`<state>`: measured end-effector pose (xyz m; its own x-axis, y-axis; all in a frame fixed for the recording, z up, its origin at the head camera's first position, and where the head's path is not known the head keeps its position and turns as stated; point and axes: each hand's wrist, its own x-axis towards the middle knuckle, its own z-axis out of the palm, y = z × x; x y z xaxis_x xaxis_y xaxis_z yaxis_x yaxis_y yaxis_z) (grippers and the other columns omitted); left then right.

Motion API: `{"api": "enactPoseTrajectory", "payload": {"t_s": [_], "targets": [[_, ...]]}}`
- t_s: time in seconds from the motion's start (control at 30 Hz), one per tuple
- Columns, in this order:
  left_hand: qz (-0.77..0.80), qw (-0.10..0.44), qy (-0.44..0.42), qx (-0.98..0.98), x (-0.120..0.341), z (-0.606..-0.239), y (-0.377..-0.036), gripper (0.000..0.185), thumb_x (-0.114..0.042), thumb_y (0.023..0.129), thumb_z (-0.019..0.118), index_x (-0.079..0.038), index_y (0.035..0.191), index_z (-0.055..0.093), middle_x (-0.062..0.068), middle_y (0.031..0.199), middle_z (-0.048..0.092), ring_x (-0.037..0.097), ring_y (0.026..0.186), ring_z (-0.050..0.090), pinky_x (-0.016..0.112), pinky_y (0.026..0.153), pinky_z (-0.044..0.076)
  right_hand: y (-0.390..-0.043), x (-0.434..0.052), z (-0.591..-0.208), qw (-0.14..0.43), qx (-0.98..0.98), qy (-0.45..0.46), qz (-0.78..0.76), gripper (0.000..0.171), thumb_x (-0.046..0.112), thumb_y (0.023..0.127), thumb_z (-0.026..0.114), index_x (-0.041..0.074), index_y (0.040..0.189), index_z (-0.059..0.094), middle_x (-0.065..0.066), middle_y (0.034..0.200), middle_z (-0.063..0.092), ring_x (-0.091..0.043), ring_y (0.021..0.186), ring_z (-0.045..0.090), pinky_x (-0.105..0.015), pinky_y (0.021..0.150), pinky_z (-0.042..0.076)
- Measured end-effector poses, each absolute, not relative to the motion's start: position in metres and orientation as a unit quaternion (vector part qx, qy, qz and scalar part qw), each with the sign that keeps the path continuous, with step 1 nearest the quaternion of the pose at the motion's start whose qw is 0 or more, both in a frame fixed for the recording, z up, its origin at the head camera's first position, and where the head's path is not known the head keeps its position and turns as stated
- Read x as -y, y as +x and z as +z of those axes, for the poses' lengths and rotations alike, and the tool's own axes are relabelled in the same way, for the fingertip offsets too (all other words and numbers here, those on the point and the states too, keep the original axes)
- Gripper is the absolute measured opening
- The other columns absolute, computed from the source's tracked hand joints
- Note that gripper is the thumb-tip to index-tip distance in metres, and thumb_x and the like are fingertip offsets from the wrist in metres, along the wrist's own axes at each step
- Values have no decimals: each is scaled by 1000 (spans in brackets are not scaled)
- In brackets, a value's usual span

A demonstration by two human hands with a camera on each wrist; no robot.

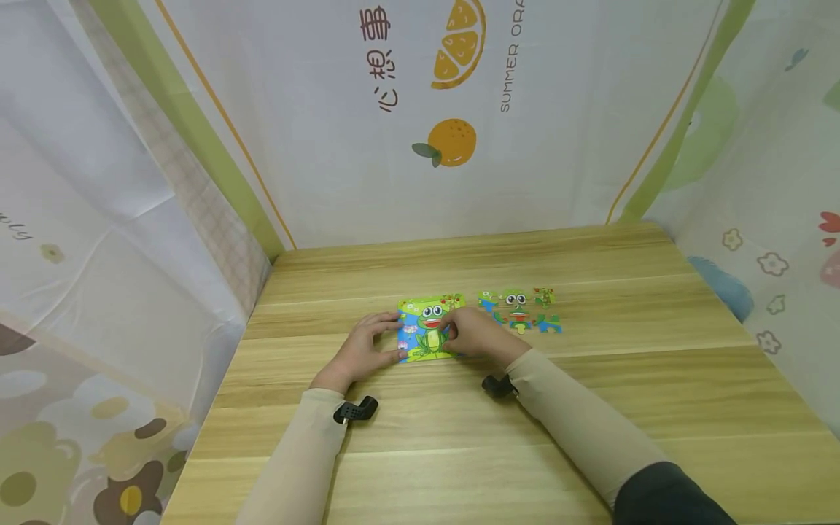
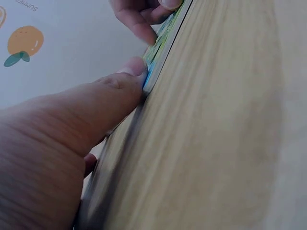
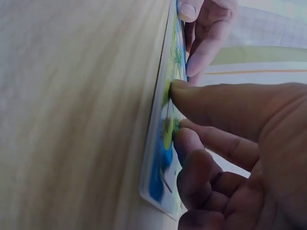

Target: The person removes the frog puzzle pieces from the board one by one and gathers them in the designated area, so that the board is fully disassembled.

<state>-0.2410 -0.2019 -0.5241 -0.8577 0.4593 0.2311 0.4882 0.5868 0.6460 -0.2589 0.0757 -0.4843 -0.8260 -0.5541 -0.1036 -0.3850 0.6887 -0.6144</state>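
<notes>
Centrally on the wooden bench (image 1: pixel 590 408) lies a square frog puzzle board (image 1: pixel 426 337), flat on the wood, with both hands at it. The left hand (image 1: pixel 364 350) holds the board's left edge: its thumb presses against the near left corner and its fingers curl round the far left side, so the board sits pinched between them. In the left wrist view the thumb tip (image 2: pixel 132 72) touches the board's blue edge (image 2: pixel 154 60). The right hand (image 1: pixel 475 332) rests on the board's right part, its fingers bent and narrow, tips pressing down on the printed face; the right wrist view shows one fingertip (image 3: pixel 177 88) on the green of the picture and others (image 3: pixel 184 141) lying against the surface lower down. Whether the right hand pinches a loose piece under its tips, I cannot tell.

Just to the right of the board, near but apart from the right hand, a cluster of loose frog puzzle pieces (image 1: pixel 520 310) lies on the bench, showing eyes, green and blue bits. Both forearms wear beige sleeves, each with a small black wrist camera mount (image 1: pixel 356 410). Behind the bench hangs a white curtain with an orange print (image 1: pixel 451 142) and green stripes.
</notes>
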Motion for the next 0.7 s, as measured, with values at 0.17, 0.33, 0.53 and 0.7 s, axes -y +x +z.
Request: {"api": "enactPoseTrajectory", "payload": {"t_s": [0.17, 0.33, 0.53, 0.7], "targets": [[-366, 17, -256, 895, 201, -523, -240, 61, -43, 78, 79, -15, 130, 62, -1, 145, 45, 16, 134, 34, 42, 108, 35, -258, -72, -485, 159, -902, -244, -318, 26, 17, 83, 75, 8, 106, 68, 1, 77, 60, -12, 55, 55, -25, 49, 50], [-366, 15, -249, 897, 200, -522, -240, 61, -42, 78, 80, -15, 129, 62, -2, 144, 46, 14, 134, 33, 41, 108, 33, -259, -70, -486, 178, -903, -236, -312, 26, 16, 85, 74, 8, 107, 65, 0, 79, 59, -12, 63, 54, -25, 57, 49], [-368, 13, -248, 896, 199, -522, -240, 61, -42, 78, 80, -14, 129, 62, -1, 144, 46, 17, 134, 34, 42, 108, 35, -260, -69, -486, 181, -907, -236, -298, 26, 17, 85, 74, 10, 107, 62, 0, 84, 57, -14, 71, 54, -26, 63, 49], [-368, 19, -251, 895, 199, -523, -240, 61, -42, 78, 80, -14, 129, 62, -1, 144, 46, 17, 134, 35, 42, 107, 36, -259, -70, -486, 173, -907, -239, -299, 26, 17, 84, 76, 11, 105, 62, 1, 88, 57, -16, 78, 55, -27, 68, 50]]}}
